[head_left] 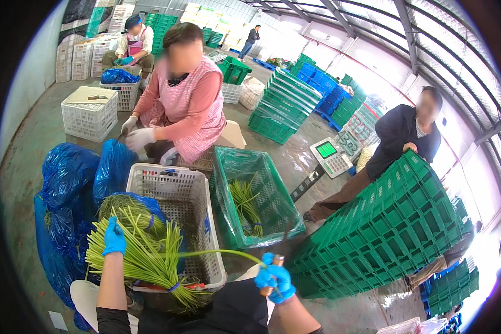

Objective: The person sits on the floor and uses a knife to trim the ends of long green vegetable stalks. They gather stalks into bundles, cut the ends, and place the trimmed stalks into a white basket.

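Observation:
A large bundle of long green garlic scapes (145,250) lies across my lap and the near edge of a white perforated crate (220,253), tied with a purple band (173,287) near its lower end. My left hand (114,236), in a blue glove, is closed on stems at the bundle's left. My right hand (275,283), gloved in blue, is closed around a wooden handle (278,260), apparently a knife's, with a blurred dark blade above. One curved scape (217,252) runs from the bundle to this hand. More scapes in blue plastic (129,210) rest in the crate.
Beyond my right hand, a green crate (273,217) lined with clear film holds scapes (245,200). Blue bags (67,172) pile up at left. A co-worker in a pink apron (192,111) sits opposite; another person (406,133) grips tall stacked green crates (378,222) at right, near a scale (329,157).

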The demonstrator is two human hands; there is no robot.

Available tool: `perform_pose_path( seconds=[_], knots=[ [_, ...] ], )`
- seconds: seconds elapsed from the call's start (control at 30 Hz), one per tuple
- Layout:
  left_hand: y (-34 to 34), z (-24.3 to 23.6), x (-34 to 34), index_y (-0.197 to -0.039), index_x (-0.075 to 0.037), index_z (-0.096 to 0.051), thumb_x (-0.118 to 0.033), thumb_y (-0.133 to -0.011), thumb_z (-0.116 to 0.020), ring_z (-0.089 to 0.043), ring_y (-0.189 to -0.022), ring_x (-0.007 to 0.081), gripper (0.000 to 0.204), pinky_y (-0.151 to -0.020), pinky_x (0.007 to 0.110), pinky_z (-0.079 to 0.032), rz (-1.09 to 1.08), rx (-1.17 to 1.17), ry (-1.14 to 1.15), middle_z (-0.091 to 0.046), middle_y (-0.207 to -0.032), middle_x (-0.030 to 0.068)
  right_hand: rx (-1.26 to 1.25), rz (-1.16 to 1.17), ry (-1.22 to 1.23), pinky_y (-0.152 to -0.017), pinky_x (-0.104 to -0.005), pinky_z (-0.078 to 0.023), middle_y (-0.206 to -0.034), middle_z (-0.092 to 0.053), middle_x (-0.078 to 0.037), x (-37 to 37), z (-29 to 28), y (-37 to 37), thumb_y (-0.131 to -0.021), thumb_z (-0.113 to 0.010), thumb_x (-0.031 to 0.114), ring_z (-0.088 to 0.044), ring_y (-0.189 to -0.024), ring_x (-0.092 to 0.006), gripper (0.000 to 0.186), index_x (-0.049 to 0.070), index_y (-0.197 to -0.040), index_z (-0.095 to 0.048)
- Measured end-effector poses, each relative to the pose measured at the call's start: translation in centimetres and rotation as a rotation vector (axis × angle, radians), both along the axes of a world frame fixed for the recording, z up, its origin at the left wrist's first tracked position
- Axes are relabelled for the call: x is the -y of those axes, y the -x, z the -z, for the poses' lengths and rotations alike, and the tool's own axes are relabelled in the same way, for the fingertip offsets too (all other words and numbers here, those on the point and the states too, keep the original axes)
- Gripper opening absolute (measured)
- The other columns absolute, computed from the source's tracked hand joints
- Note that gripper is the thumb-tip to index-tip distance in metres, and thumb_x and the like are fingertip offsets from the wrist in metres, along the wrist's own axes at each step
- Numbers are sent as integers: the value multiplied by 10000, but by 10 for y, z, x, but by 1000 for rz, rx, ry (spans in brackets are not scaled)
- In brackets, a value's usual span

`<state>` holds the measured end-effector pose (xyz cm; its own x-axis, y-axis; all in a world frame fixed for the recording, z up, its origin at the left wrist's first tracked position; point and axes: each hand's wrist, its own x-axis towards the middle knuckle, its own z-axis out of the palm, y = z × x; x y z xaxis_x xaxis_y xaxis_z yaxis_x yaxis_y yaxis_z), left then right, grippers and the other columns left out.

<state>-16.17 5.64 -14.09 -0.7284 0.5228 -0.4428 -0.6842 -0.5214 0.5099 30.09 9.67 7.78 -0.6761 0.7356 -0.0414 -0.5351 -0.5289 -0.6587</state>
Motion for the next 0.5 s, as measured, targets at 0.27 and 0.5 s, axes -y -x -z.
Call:
perform_pose_path(
  seconds=[0.27,0.5],
  knots=[
    [8,14,40,-1155,-23,-522,-107,-850,-554,-562,-745,106,318,-591,205,-457,362,-278,29,-601,-981,51,318,355,-231,-534,-298,-421,-656,-491,-30,-41,-30,-16,-770,-608,119,-491,-562,-159,210,88,-934,-481],
    [-9,-28,77,-911,-64,-622,-192,-843,-594,-567,-624,83,147,-548,217,-445,432,-382,326,-623,-778,19,686,468,-781,-637,-248,-446,-808,-600,-68,-171,-87,-28,-806,-590,93,-553,-694,-120,247,14,-1033,-534]
  ],
)
